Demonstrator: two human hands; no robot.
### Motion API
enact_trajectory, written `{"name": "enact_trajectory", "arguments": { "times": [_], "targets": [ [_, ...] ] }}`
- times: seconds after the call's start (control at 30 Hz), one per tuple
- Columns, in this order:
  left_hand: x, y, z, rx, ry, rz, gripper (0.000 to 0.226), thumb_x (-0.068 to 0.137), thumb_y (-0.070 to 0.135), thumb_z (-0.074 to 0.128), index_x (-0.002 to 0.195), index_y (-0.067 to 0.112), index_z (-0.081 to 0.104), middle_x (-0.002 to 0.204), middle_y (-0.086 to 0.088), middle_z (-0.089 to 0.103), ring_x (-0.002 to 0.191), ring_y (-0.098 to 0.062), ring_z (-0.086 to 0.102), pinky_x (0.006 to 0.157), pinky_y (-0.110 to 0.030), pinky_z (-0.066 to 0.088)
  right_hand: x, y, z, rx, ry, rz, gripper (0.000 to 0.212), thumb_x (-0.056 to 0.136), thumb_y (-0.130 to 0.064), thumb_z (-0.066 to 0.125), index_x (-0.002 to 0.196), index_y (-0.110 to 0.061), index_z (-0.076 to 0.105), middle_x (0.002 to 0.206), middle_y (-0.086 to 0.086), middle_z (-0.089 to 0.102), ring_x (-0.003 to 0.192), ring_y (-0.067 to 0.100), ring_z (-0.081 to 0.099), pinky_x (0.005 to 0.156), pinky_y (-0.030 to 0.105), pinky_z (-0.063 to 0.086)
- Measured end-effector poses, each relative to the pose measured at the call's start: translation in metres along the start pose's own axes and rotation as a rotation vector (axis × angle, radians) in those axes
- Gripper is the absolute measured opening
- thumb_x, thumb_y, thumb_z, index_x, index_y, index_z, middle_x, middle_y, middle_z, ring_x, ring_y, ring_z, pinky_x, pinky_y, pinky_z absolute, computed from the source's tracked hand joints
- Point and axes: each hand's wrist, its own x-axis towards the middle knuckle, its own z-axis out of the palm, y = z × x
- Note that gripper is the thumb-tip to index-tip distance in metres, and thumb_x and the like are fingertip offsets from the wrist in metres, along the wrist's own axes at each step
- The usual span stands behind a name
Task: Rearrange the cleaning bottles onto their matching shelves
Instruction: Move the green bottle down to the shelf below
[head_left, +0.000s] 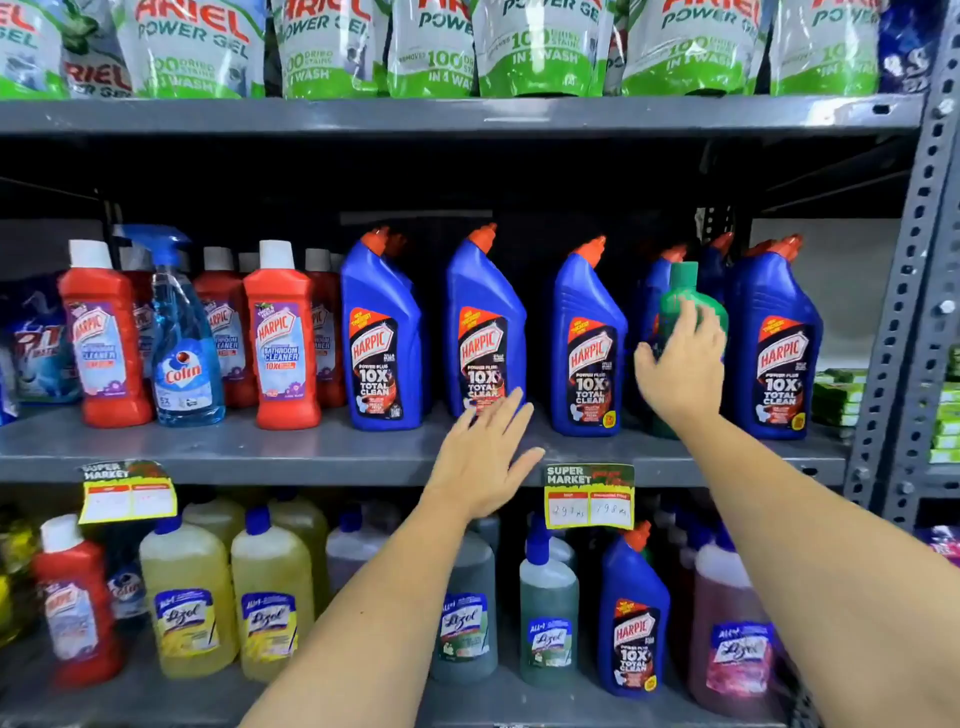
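A green bottle (684, 296) stands on the middle shelf (260, 457) among several blue Harpic bottles (382, 338). My right hand (680, 369) is wrapped around the green bottle's front, fingers curled on it. My left hand (483, 457) hovers flat and open over the shelf edge, just in front of a blue Harpic bottle (483, 332), holding nothing. Red Harpic bathroom cleaner bottles (280, 338) and a blue Colin spray bottle (182, 343) stand at the left of the same shelf. On the lower shelf one blue Harpic bottle (634, 618) and a red Harpic bottle (78, 603) stand among Lizol bottles.
Green Ariel gel pouches (540, 47) fill the top shelf. Yellow Lizol bottles (187, 592), green ones (548, 608) and a pink one (732, 623) line the lower shelf. Price tags (589, 496) hang from the shelf edge. A perforated metal upright (914, 270) stands at right.
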Motion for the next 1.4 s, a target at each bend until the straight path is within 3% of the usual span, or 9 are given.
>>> {"name": "enact_trajectory", "arguments": {
  "times": [0.2,0.4,0.6,0.8,0.9,0.97,1.07,1.27,1.4],
  "targets": [
    [-0.008,-0.002,0.017,0.019,0.064,0.004,0.056,0.096,0.049,0.024,0.106,0.013,0.065,0.101,-0.001,0.07,0.097,-0.021,0.063,0.073,-0.039,0.052,0.003,0.018,0.007,0.177,0.038,0.276,0.097,0.077,-0.038,0.076,0.15,-0.011,0.02,0.153,0.017,0.025,0.136,0.041,0.029,0.102,0.058,0.037],
    [-0.007,-0.004,0.022,0.024,0.128,0.009,0.05,0.095,0.048,0.031,0.107,0.016,0.068,0.102,0.001,0.072,0.095,-0.018,0.066,0.073,-0.036,0.053,0.007,0.045,0.01,0.293,-0.11,0.456,0.116,0.067,-0.037,0.087,0.153,-0.015,0.013,0.149,0.019,0.033,0.136,0.04,0.035,0.109,0.053,0.035],
    [-0.008,-0.005,0.022,0.044,0.153,0.017,0.049,0.095,0.047,0.033,0.105,0.016,0.069,0.1,0.002,0.073,0.092,-0.017,0.067,0.07,-0.034,0.053,0.007,0.048,0.004,0.278,-0.057,0.476,0.093,0.059,-0.031,0.09,0.133,-0.008,0.039,0.132,0.012,0.054,0.12,0.035,0.054,0.099,0.045,0.046],
    [-0.01,-0.003,0.024,0.037,0.134,0.0,0.047,0.098,0.045,0.031,0.1,0.013,0.065,0.091,-0.002,0.07,0.083,-0.023,0.065,0.064,-0.038,0.05,-0.021,0.047,-0.019,0.357,0.042,0.313,0.087,0.059,-0.027,0.09,0.13,-0.011,0.043,0.13,0.006,0.054,0.118,0.024,0.054,0.091,0.026,0.038],
    [-0.016,0.0,0.027,-0.007,0.183,0.034,0.035,0.099,0.034,0.041,0.114,0.01,0.062,0.109,-0.007,0.069,0.103,-0.028,0.062,0.085,-0.042,0.046,-0.032,0.047,-0.038,0.409,0.089,0.246,0.096,0.057,-0.036,0.091,0.135,-0.011,0.042,0.135,0.003,0.053,0.124,0.018,0.051,0.098,0.017,0.034],
    [-0.034,0.011,0.029,-0.016,0.225,0.04,0.045,0.098,0.031,0.041,0.137,0.009,0.046,0.142,-0.009,0.05,0.135,-0.027,0.038,0.11,-0.047,0.028,-0.04,0.045,-0.057,0.471,0.142,0.246,0.109,0.05,-0.054,0.09,0.137,-0.011,0.041,0.138,0.0,0.053,0.127,0.013,0.051,0.109,0.025,0.037],
    [-0.085,0.035,0.044,-0.163,0.252,-0.004,0.053,0.097,0.03,0.041,0.144,0.008,0.034,0.155,-0.011,0.023,0.145,-0.027,0.013,0.116,-0.049,0.009,-0.07,0.048,-0.078,0.534,0.191,0.218,0.096,0.049,-0.059,0.09,0.125,-0.019,0.048,0.127,-0.002,0.061,0.118,0.009,0.059,0.103,0.031,0.047],
    [-0.228,0.039,0.136,-0.281,-0.246,-0.103,0.052,0.098,0.035,0.034,0.145,0.013,0.034,0.157,-0.003,0.014,0.145,-0.022,0.013,0.113,-0.046,0.022,-0.189,0.04,-0.065,0.611,0.087,0.299,0.075,0.057,-0.013,0.093,0.116,-0.016,0.047,0.105,-0.009,0.062,0.09,-0.018,0.059,0.08,0.007,0.046],
    [-0.275,0.035,0.18,-0.333,-0.625,-0.148,0.075,0.093,0.059,0.0,0.147,0.014,0.027,0.156,0.004,0.009,0.145,-0.023,0.014,0.117,-0.043,0.018,-0.271,0.045,-0.005,0.54,-0.102,0.413,0.081,0.051,-0.018,0.096,0.12,-0.009,0.052,0.111,0.001,0.065,0.101,0.009,0.064,0.089,0.029,0.054]
  ]
}}
